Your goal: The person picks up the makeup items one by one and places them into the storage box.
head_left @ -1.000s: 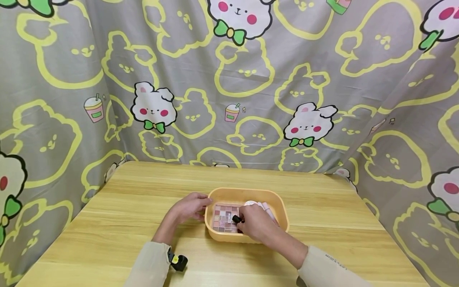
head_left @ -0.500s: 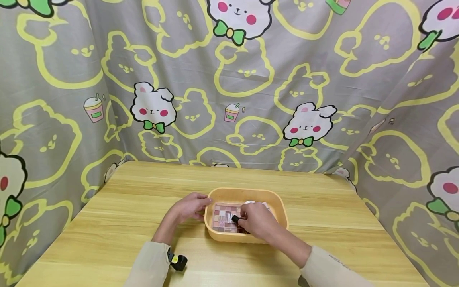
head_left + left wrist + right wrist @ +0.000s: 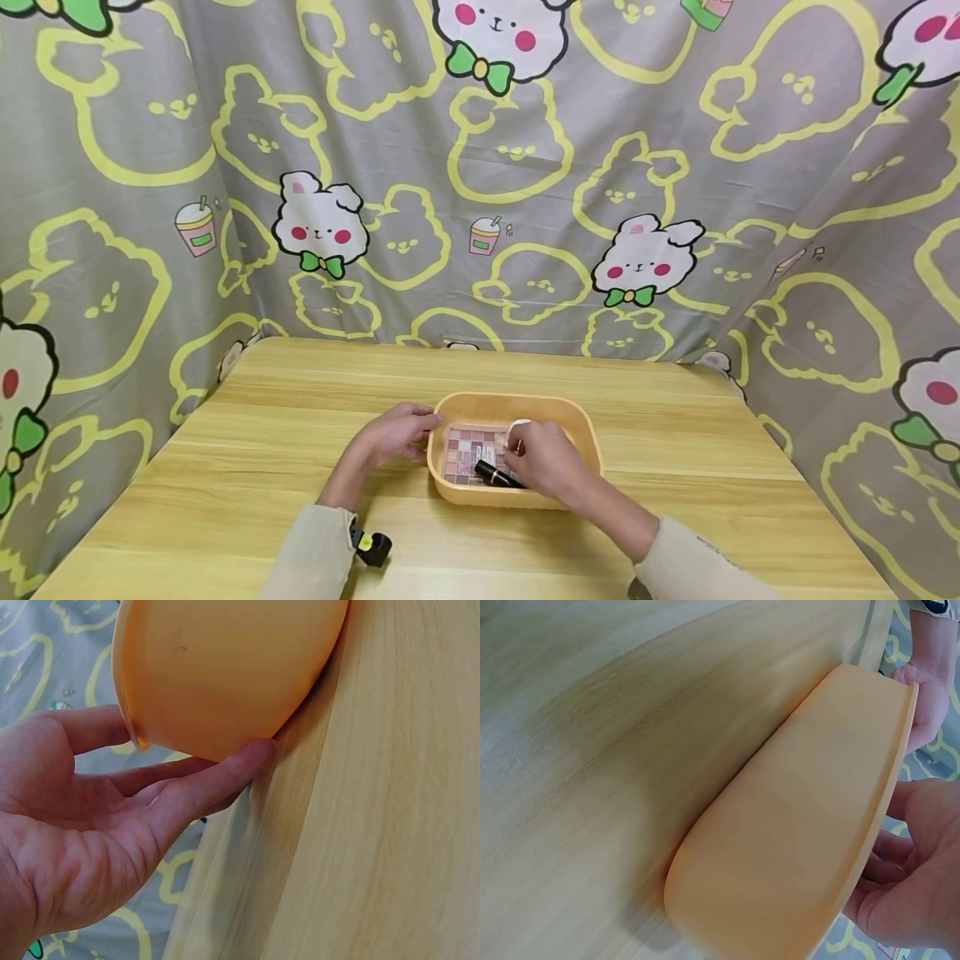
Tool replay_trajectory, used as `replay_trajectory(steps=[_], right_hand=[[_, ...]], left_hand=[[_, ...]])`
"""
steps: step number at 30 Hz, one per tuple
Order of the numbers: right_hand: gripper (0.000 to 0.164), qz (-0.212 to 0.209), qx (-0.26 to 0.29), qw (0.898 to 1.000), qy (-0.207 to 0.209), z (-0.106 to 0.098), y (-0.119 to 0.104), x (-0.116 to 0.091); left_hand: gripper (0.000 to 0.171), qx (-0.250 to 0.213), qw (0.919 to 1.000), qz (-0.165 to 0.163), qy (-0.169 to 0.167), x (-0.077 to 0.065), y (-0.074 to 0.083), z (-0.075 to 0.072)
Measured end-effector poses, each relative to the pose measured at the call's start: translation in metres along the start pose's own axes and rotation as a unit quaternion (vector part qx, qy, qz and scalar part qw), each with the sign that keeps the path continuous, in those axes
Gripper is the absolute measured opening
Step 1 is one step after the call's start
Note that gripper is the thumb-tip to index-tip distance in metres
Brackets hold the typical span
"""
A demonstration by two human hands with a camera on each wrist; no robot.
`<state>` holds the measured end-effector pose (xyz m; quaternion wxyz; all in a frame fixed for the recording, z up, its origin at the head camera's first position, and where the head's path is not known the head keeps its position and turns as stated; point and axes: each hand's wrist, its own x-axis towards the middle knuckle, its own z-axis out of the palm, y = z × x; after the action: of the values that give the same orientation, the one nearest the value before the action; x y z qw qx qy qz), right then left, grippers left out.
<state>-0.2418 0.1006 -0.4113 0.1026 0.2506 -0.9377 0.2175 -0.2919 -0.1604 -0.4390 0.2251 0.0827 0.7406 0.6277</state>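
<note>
An orange plastic basket [image 3: 517,500] stands on the wooden table. My left hand [image 3: 399,432] grips its left end, the thumb at the rim and the fingers against the outer wall, as the left wrist view shows. Inside lies an eyeshadow palette [image 3: 461,458] with many small pans. A black lipstick tube [image 3: 497,475] with a gold band rests slanted across the palette's near right part. My right hand [image 3: 546,458] is inside the basket, just above the tube, its fingers bent and nothing visible between them. A white item [image 3: 520,423] peeks out behind it; other contents are hidden.
The wooden table [image 3: 315,383] extends around the basket. Grey curtains [image 3: 420,275] with yellow outlines and white rabbits hang behind it and at both sides. A black wrist camera [image 3: 372,550] sits at the left cuff.
My right hand has let go of the lipstick tube, which now lies slanted on the palette. It has drawn slightly right, uncovering more of the palette. The left hand and basket have not moved.
</note>
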Motion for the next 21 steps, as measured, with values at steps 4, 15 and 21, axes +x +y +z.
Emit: replay_trajectory(steps=[4, 15, 21], right_hand=[[0.015, 0.018, 0.014, 1.0, -0.008, -0.001, 0.0, 0.0], [0.01, 0.051, 0.03, 0.998, 0.02, -0.008, 0.007, 0.001], [0.009, 0.05, 0.025, 0.997, 0.057, -0.016, 0.014, 0.001]], left_hand=[[0.053, 0.0, 1.0, -0.002, 0.001, 0.0, 0.0, 0.0], [0.053, 0.003, 1.0, -0.003, 0.0, -0.001, 0.001, 0.0], [0.053, 0.008, 1.0, -0.004, 0.0, -0.001, 0.001, 0.0]])
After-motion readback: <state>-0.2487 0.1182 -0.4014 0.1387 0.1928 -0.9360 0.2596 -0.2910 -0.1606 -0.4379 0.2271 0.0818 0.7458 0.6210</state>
